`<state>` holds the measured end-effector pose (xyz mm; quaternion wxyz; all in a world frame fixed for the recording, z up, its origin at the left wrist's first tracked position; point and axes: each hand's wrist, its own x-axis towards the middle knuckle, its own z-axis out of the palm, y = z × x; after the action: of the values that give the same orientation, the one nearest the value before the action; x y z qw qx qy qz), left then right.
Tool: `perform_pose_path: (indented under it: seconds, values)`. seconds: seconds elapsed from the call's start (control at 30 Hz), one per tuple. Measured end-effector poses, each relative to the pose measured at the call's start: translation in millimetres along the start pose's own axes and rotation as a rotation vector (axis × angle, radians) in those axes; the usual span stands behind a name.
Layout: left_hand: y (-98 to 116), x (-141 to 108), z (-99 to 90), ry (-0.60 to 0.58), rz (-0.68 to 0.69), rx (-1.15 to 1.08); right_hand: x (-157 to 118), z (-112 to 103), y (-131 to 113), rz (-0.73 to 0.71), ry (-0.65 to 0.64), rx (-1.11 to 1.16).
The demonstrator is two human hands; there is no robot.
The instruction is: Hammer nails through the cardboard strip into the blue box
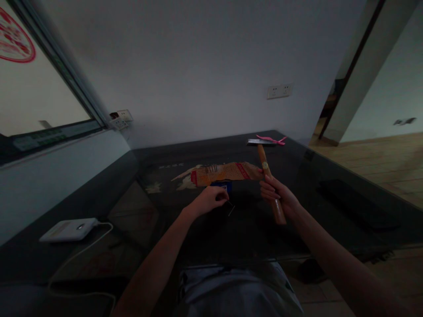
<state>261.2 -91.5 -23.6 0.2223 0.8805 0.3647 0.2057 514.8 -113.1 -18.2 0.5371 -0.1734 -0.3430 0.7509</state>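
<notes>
My right hand (276, 192) is wrapped around the wooden handle of a hammer (263, 159), held upright above the dark table with its metal head at the top. Thumb and index finger of my left hand (209, 199) are pinched together low over the tabletop. A thin metal nail (231, 210) shows at those fingertips, small and partly blurred with the dark surface. Just behind my left hand is a small blue box (225, 185), partly covered by the hand. Beyond it lies a torn piece of printed brown cardboard (228, 172).
A glossy black table (198, 240) stands against the wall. A white power bank (71, 230) with a white cable lies at the left. At the right rests a dark flat object (355, 202). Something pink and ribbon-like (271, 139) shows behind the hammer head.
</notes>
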Motion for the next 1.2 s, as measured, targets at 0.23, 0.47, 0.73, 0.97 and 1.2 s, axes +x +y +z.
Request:
perform_pose_path:
  seconds: [0.23, 0.47, 0.73, 0.97, 1.2]
  values:
    - [11, 1, -5.0, 0.166, -0.009, -0.179, 1, -1, 0, 0.005, 0.01, 0.006]
    - [20, 0, -6.2, 0.3, 0.004, -0.332, 1, -4, 1, -0.014, 0.004, -0.014]
    - [15, 17, -54.0, 0.712, -0.007, -0.378, 2, -3, 2, 0.014, 0.015, -0.018]
    - [-16, 64, -52.6, 0.735, -0.038, -0.101, 2, -4, 3, 0.032, 0.022, -0.047]
    - [-28, 67, -40.1, 0.659, -0.068, 0.012, 4, -5, 5, 0.037, 0.031, -0.083]
